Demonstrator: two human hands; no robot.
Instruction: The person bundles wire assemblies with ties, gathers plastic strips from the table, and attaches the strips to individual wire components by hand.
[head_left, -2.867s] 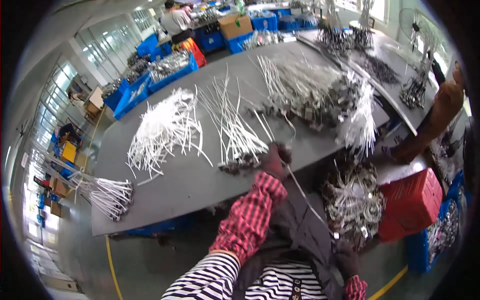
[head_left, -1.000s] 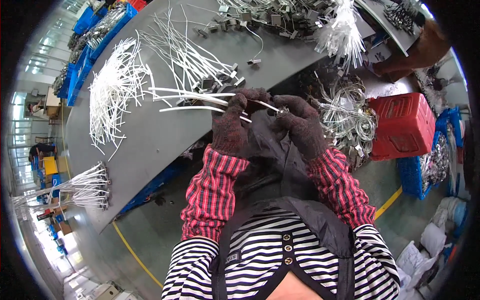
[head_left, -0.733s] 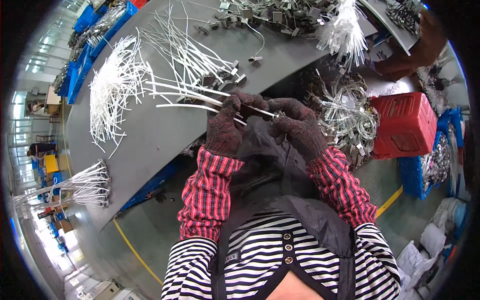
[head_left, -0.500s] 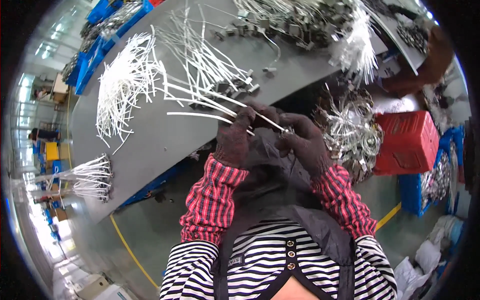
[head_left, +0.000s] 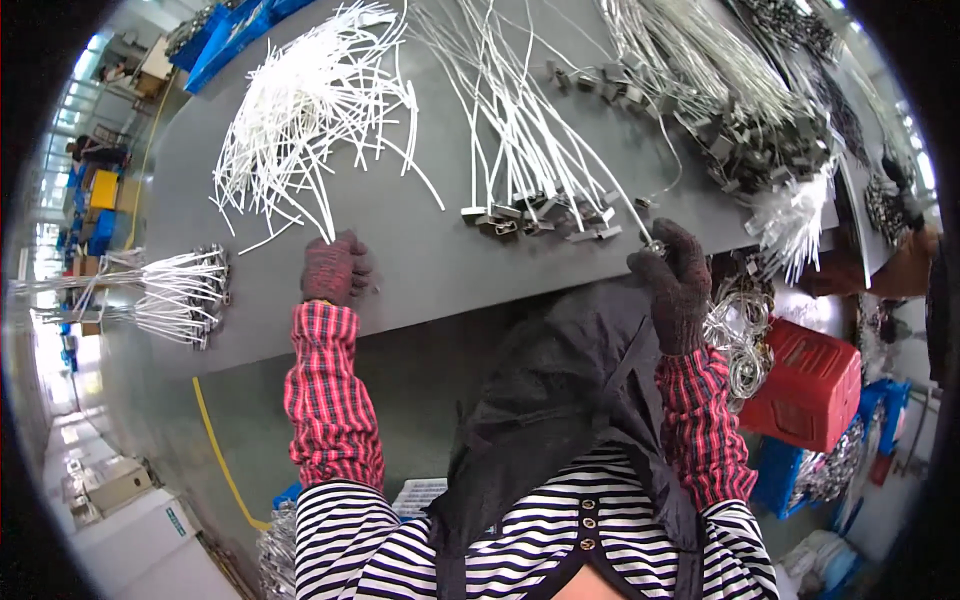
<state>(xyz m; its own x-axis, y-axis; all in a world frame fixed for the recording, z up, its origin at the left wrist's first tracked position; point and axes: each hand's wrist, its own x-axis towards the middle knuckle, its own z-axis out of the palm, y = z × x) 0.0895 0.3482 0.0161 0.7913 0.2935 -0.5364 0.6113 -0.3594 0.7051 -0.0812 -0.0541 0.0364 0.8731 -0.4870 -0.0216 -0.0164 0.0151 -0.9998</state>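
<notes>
My gloved right hand (head_left: 678,285) is closed in a pinch at the table's near edge. Between its thumb and fingers is the end of a white-sleeved cable (head_left: 620,190), with a small metal connector (head_left: 655,247) at the fingertips. Far to the left, my gloved left hand (head_left: 336,268) rests low over the table with curled fingers. White tubes (head_left: 323,205) run from the loose pile of white tubes (head_left: 290,115) to its fingertips, and it appears closed on their ends. Between my hands lies a bunch of white-sleeved cables (head_left: 520,140) with dark, flat connectors (head_left: 540,212).
Bundled cables with white sleeves (head_left: 185,290) lie at the table's left end. Many grey connectors (head_left: 745,140) and cables cover the far right. A red crate (head_left: 805,385) and coiled cables (head_left: 738,335) are beside the grey table (head_left: 420,260) on the right.
My hands have moved apart. The left went left with the white tubes to the pile, and the right moved right with the sleeved cable. The view has shifted too.
</notes>
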